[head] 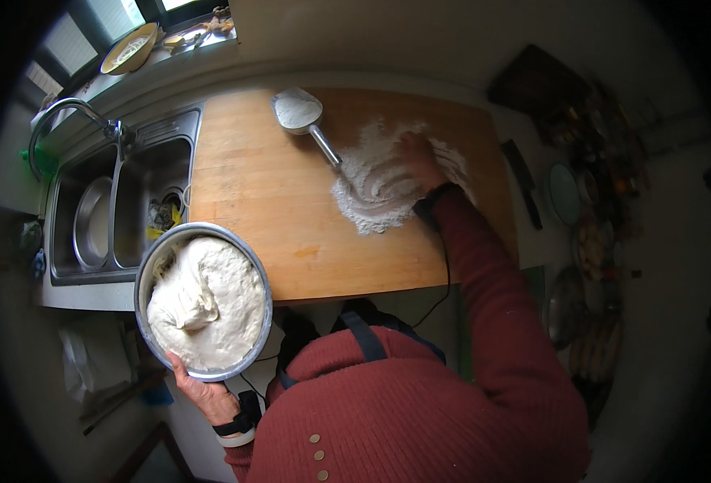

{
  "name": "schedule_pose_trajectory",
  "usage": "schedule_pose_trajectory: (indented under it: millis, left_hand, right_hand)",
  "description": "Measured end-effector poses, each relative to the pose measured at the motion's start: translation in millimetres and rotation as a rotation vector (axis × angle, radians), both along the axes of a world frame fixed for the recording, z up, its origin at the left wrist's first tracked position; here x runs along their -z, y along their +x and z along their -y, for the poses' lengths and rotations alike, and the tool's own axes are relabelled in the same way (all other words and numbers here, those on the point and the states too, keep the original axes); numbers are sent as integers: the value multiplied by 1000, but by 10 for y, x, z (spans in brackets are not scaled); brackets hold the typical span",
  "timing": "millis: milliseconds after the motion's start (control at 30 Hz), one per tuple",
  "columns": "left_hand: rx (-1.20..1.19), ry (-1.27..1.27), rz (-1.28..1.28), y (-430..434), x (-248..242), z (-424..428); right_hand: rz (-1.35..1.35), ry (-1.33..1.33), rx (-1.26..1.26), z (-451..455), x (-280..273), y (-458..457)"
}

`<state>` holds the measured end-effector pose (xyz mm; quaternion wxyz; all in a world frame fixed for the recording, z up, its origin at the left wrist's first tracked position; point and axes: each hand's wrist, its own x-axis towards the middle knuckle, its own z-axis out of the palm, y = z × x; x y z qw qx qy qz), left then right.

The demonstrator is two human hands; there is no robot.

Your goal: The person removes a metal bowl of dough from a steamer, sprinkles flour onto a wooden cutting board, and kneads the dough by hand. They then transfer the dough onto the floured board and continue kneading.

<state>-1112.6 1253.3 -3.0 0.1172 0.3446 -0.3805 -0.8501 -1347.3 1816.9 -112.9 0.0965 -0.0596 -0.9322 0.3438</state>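
Observation:
My left hand (pixel 201 392) grips the near rim of a round metal bowl (pixel 144 329). A large mass of pale, soft dough (pixel 228 302) fills the bowl, with a pulled, folded lump on its left part. My right hand (pixel 417 157) rests palm down in white flour (pixel 370 208) on a wooden board (pixel 259 169). Swept finger tracks curve through the flour around that hand, and its fingertips are partly blurred. Left of the flour lies a metal scoop (pixel 325 145) heaped with flour, its handle pointing towards the spread flour.
At the left is a double steel sink (pixel 153 136) with a curved faucet (pixel 77 104) and a basin (pixel 94 220). A cleaver (pixel 521 181) lies right of the board, near a pale green bowl (pixel 565 193). A thin cable (pixel 447 265) hangs from my right wrist over the board's front edge.

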Motion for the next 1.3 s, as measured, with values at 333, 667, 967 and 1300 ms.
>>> schedule_pose_trajectory:
  millis: [333, 667, 967, 1300]
  left_hand:
    - [42, -40, -47, -2, -176, -202]
    - [-32, -13, -97, 13, 220, 89]
    - [-14, 12, -77, 3, 151, 75]
    - [-6, -25, -69, 27, 127, 40]
  right_hand:
    - [7, 115, -461, 806, -144, 608]
    - [422, -668, -5, 333, -830, 610]
    - [117, -841, -182, 1095, -1445, -471]
    - [131, -290, -327, 1611, -1086, -1118]
